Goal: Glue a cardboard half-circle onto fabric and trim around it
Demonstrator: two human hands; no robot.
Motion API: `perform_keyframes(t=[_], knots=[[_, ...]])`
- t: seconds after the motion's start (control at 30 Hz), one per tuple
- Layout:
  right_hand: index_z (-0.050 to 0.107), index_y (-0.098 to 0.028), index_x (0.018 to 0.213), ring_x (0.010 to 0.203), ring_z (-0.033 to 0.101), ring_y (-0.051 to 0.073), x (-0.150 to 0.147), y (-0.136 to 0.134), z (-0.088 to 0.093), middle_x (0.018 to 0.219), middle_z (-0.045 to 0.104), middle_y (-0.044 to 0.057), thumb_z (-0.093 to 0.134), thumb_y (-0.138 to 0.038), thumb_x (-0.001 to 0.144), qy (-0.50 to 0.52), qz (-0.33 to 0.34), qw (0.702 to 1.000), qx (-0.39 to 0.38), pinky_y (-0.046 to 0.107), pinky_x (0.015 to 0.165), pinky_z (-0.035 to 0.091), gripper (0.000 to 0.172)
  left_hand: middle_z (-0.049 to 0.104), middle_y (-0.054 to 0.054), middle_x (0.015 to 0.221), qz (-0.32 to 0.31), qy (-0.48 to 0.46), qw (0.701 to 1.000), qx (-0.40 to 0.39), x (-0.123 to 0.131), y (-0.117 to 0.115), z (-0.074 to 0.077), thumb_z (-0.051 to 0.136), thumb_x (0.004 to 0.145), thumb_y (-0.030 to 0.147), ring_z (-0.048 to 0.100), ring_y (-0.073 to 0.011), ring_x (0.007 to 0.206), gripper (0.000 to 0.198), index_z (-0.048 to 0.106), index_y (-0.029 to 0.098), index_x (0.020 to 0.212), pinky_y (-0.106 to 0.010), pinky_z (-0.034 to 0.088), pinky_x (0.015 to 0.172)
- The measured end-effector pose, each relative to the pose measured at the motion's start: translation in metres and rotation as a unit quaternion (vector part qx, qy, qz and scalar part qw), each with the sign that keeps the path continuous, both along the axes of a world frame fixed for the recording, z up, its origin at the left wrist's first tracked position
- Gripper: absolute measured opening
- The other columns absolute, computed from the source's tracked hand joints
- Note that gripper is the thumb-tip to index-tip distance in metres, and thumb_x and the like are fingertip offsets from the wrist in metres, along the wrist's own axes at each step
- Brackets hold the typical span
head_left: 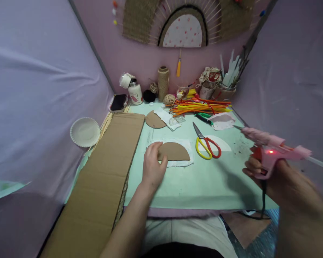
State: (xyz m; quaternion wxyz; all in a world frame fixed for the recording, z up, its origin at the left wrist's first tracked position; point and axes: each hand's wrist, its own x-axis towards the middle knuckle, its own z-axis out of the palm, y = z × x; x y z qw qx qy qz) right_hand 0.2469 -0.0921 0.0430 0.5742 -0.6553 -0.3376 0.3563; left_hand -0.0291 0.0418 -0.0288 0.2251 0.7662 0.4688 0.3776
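My left hand (pixel 153 163) grips the left end of a brown cardboard half-circle (pixel 174 152), fingers along its top and thumb at its straight edge. Beneath the cardboard lies a piece of white cloth (pixel 190 161), its edges showing around it. Over on the right, my right hand (pixel 261 168) is wrapped round the handle of a pink hot glue gun (pixel 271 152), raised above the table. Its red light is lit and its nozzle points left. Scissors (pixel 206 143) with one yellow and one red handle rest between my hands, partly over a white half-circle (pixel 223 144).
A long cardboard sheet (pixel 110 157) runs down the left side. At the back stand a twine spool (pixel 163 84), a white bottle (pixel 135 93) and a bundle of orange and yellow sticks (pixel 199 106). Green-handled pliers (pixel 204 118) lie nearby. The glue gun's cord (pixel 263 200) hangs at the front right.
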Motion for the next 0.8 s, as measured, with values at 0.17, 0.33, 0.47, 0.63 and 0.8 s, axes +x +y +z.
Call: perform_keyframes(t=[0.17,0.33,0.47,0.63,0.8], knots=[[0.053,-0.021,0.057,0.048,0.025,0.010,-0.029,0.012,-0.020,0.052,0.034,-0.004,0.083,-0.059,0.058,0.212,0.078,0.973,-0.039,0.027,0.043,0.026,0.049,0.052,-0.017,0.143,-0.106,0.199,0.973,-0.042,0.009,0.017,0.024,0.059,0.077,0.014,0.045,-0.0319,0.135,0.057,0.053,0.013,0.133,-0.048,0.038,0.113],[0.051,-0.020,0.053,0.050,0.034,0.012,-0.041,0.011,-0.043,0.053,0.041,-0.001,0.076,-0.061,0.071,0.213,0.121,0.969,-0.044,0.028,0.045,0.032,0.051,0.057,-0.013,0.136,-0.218,0.307,0.925,-0.056,0.025,0.037,0.035,0.060,0.075,0.016,0.051,-0.0322,0.127,0.052,0.058,0.020,0.127,-0.047,0.043,0.106],[0.056,-0.019,0.055,0.052,0.039,0.012,-0.039,0.009,-0.052,0.054,0.045,0.000,0.074,-0.059,0.075,0.202,0.127,0.970,-0.043,0.027,0.049,0.036,0.048,0.059,-0.012,0.130,-0.244,0.335,0.907,-0.068,0.028,0.045,0.031,0.059,0.075,0.018,0.053,-0.0335,0.121,0.053,0.058,0.023,0.127,-0.049,0.044,0.101],[0.056,-0.021,0.054,0.051,0.038,0.012,-0.042,0.013,-0.049,0.054,0.044,-0.002,0.075,-0.061,0.073,0.224,0.117,0.967,-0.034,0.030,0.064,0.052,0.048,0.053,-0.013,0.135,-0.248,0.338,0.904,-0.078,0.026,0.048,0.029,0.063,0.073,0.025,0.050,-0.0351,0.123,0.062,0.054,0.025,0.134,-0.049,0.043,0.101],[0.064,-0.023,0.075,0.053,0.041,0.011,-0.054,0.032,-0.041,0.060,0.047,-0.005,0.081,-0.051,0.072,0.332,0.081,0.940,0.007,0.036,0.079,0.059,0.032,0.052,-0.014,0.137,-0.248,0.345,0.902,-0.081,0.026,0.050,0.029,0.067,0.072,0.030,0.047,-0.0362,0.126,0.069,0.050,0.024,0.139,-0.051,0.042,0.102]])
